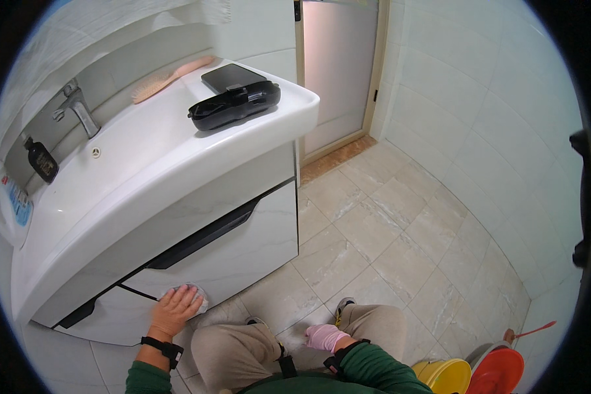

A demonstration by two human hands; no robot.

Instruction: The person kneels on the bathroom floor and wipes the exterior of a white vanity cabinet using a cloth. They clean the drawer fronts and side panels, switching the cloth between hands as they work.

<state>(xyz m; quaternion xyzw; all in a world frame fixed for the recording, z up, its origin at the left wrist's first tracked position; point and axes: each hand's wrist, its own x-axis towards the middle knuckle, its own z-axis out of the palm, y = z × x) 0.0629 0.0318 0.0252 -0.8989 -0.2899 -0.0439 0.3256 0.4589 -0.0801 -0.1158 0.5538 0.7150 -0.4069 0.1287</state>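
My left hand is bare and presses a crumpled white cloth against the lower front of the white marble-patterned vanity cabinet. Its fingers lie over the cloth, hiding most of it. The dark drawer handle runs above that hand. My right hand, in a pink glove, is held between my knees with the fingers curled in. Whether anything is inside those fingers cannot be seen.
On the white basin are a tap, a hairbrush, a black case, a phone-like dark slab, a dark bottle and a white jug. Yellow and red buckets stand right. Behind is a door.
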